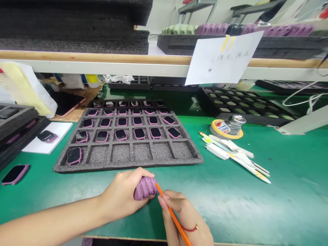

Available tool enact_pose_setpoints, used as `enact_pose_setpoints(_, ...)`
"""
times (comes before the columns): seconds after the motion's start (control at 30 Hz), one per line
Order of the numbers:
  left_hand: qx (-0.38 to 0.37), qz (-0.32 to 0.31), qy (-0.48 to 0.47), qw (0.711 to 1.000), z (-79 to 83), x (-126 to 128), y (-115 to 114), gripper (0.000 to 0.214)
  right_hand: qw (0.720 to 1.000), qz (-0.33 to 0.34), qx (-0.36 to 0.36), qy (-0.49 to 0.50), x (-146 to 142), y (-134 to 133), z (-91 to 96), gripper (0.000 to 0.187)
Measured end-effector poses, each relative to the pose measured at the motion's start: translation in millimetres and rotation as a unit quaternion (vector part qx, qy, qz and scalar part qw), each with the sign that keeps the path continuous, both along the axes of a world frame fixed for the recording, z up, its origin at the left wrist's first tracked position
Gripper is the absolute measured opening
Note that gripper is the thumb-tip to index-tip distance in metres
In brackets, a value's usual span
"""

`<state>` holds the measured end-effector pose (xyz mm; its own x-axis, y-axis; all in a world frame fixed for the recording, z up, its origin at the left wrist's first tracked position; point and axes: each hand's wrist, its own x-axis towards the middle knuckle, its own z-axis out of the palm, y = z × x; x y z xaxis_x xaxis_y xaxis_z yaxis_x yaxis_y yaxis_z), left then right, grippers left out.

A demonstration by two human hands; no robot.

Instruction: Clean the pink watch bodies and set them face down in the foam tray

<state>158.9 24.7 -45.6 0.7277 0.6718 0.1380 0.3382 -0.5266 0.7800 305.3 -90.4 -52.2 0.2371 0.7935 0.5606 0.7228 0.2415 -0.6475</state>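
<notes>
My left hand (120,194) is closed around a ribbed purple silicone piece (145,188), probably a watch strap or cover, with part of it hidden by my fingers. My right hand (181,218) pinches a thin orange-handled tool (174,218), whose tip touches or nearly touches the purple piece. Just beyond my hands lies a grey foam tray (128,153) on the green mat (256,205). Its compartments hold several black-faced smartwatches (120,134) with pink-purple cases, and its front row is mostly bare foam.
A tape roll (227,129) and glass bottle (235,124) stand right of the tray, near white-and-yellow tools (230,153). Loose watches (15,174) and stacked foam (17,130) lie left. A shelf (102,58) with a paper note (222,58) crosses above.
</notes>
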Motion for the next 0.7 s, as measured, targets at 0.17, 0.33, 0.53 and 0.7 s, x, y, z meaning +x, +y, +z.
enact_pose_setpoints(0.17, -0.002, -0.001, -0.007, 1.000, -0.7, 0.7, 0.3, 0.034, 0.999, -0.008, -0.014, -0.027, 4.5, 0.9, -0.6, 0.008)
enact_pose_setpoints(0.33, 0.002, -0.006, -0.012, 1.000, -0.3, 0.6, -0.4, 0.033, 0.999, -0.019, -0.026, -0.011, 2.8, 0.3, 1.0, 0.009)
enact_pose_setpoints(0.53, -0.002, 0.001, -0.019, 1.000, -1.3, 0.3, -0.5, 0.034, 1.000, 0.015, -0.017, 0.004, 4.7, 2.2, 1.2, 0.009)
enact_pose_setpoints(0.7, 0.000, 0.001, -0.021, 1.000, -3.2, 0.0, 0.1, 0.034, 0.999, 0.042, -0.016, 0.023, 5.4, 5.5, -1.7, 0.009)
